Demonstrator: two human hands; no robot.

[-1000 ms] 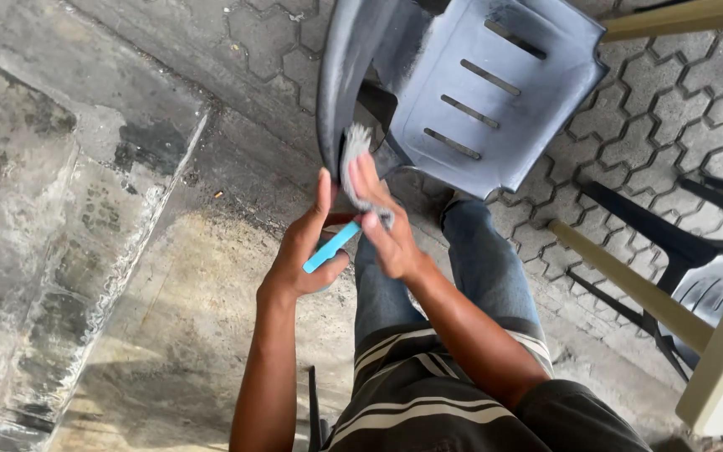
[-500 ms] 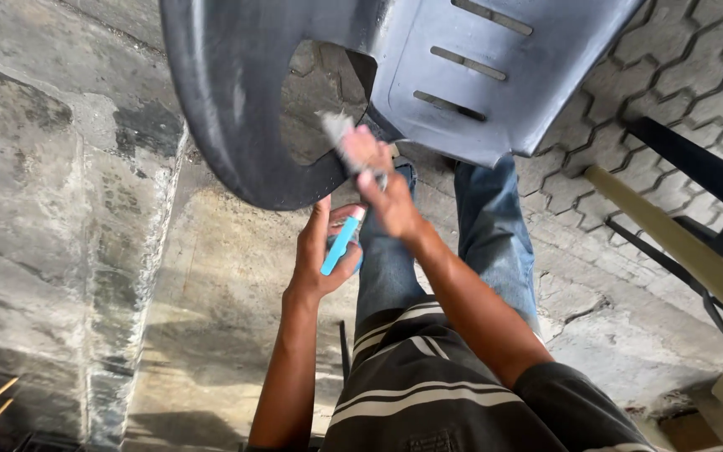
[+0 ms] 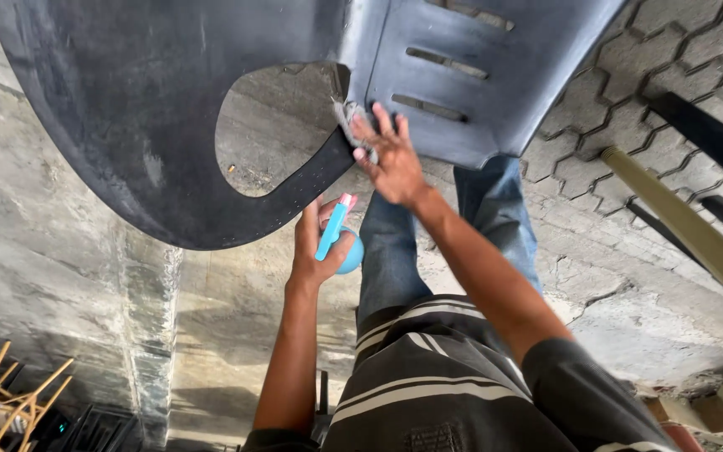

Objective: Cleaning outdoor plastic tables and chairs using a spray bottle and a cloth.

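The grey plastic chair fills the upper part of the view, tipped up so that its underside faces the person, and it sits directly under and around the right hand's grip; it looks like a moulded shell, light for its bulk and stiff along the ribs, though the thin rim near the curved opening would probably flex if pushed hard, so the firmer holds would be the thick edge by the armrest cut-out or the slotted back panel, and the smooth surface may be slippery where wet; below the chair lies the concrete floor, stained and rough, with hexagonal paving off to the right of both hands; the right hand spreads its fingers flat and presses a small grey cloth against the chair at the join of seat and back, a grip closed on the cloth rather than on the chair; the cloth seems soft and limp, easy to bunch and best held by a pinched fold under the fingertips; just below and to the left, the left hand is wrapped around a light blue spray bottle with a pink tip, held upright near the knee; it looks light, rigid and smooth, best gripped round the body.
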